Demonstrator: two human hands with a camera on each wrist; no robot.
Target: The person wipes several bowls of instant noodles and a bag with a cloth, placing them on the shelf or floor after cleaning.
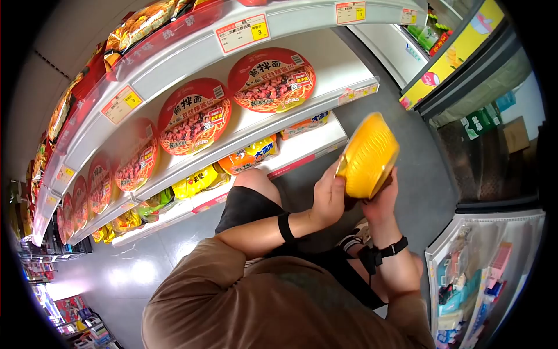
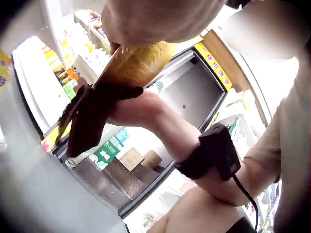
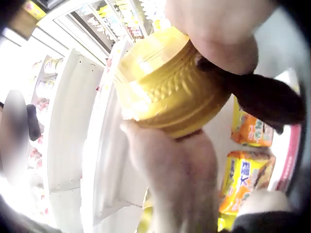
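Both hands hold a yellow ribbed bowl (image 1: 369,157), tipped on its side, in front of the shelves. My left hand (image 1: 330,199) grips its lower left side, with the thumb along the wall. On the lower right, my right hand (image 1: 382,199) has its fingers round the bowl, partly hidden by it. Shiny wrap covers the bowl (image 3: 170,92) in the right wrist view, with my left hand (image 3: 170,160) below and my right hand (image 3: 218,34) above. A dark brown piece (image 2: 92,116) hangs by the bowl in the left wrist view; I cannot tell what it is.
Red round noodle packs (image 1: 271,79) stand in a row on the middle shelf (image 1: 343,87). Yellow and orange noodle bags (image 1: 250,154) lie on the lower shelf. Grey floor (image 1: 415,157) shows beyond the bowl, and a white display case (image 1: 433,256) stands at the right.
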